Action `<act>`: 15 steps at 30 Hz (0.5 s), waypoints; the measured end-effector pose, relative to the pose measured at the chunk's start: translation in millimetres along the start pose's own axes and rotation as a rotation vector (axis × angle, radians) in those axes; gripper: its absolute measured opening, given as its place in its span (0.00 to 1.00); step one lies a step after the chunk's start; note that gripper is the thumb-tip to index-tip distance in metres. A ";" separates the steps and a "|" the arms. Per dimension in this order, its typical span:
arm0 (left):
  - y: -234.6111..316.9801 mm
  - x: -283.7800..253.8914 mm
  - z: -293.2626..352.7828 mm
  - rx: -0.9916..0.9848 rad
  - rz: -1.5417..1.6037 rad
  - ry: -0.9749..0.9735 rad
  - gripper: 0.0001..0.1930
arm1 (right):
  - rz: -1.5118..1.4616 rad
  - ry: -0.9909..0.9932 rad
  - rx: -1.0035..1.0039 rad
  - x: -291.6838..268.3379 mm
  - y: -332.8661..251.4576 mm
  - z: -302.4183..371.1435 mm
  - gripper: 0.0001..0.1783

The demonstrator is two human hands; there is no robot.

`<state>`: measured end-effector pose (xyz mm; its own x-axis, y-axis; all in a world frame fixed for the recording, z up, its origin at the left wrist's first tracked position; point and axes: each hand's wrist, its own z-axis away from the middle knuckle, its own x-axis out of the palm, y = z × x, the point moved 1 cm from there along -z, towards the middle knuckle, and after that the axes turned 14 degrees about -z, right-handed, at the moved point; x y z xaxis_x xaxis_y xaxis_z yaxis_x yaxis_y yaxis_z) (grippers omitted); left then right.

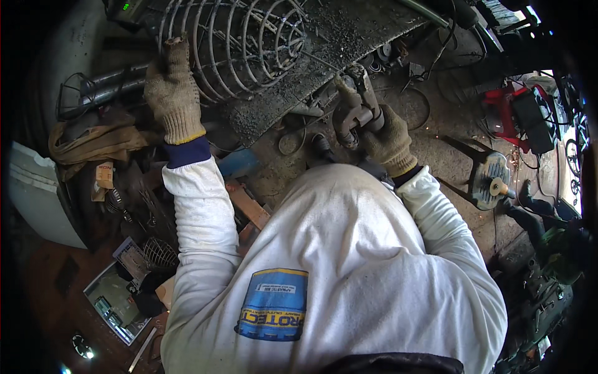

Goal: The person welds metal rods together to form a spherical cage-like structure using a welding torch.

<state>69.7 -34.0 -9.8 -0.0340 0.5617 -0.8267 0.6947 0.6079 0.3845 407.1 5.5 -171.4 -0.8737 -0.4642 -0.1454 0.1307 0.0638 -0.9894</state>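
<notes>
My left hand (172, 96), in a knitted beige glove, is at the near left rim of a round wire cage (230, 47) made of metal rings and ribs. One digit stretches up along the rim; the other fingers look curled and are partly hidden. In my right hand (391, 142), also gloved, is a worn grey welding electrode holder (357, 103). A thin welding rod (321, 61) runs from its jaws toward the cage's narrow right end. Whether the rod's tip touches the wire cannot be made out. The cage lies on its side on a dark metal table (349, 31).
Dark grit covers the tabletop, and cables (430, 112) cross the floor below. At right stand a plastic stool (489, 177) and a red-framed machine (511, 115), with sparks near a co-worker's leg (529, 215). Brown cloth (93, 146) and metal pipes (115, 84) lie at left.
</notes>
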 end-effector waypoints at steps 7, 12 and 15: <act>-5.1 2.5 0.8 -0.013 0.049 -0.028 0.37 | 0.011 0.005 0.001 2.7 0.7 -2.6 0.18; -36.6 12.8 -20.1 -0.064 -0.013 -0.109 0.29 | 0.155 -0.010 -0.368 8.1 11.8 -5.6 0.14; -74.3 24.6 -23.3 0.013 -0.115 -0.101 0.28 | 0.202 -0.032 -0.477 10.9 4.1 -5.0 0.16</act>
<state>0.5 -52.2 -49.1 -0.0414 0.4291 -0.9023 0.7000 0.6568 0.2802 395.8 5.1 -177.1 -0.8374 -0.4270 -0.3412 0.0612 0.5470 -0.8349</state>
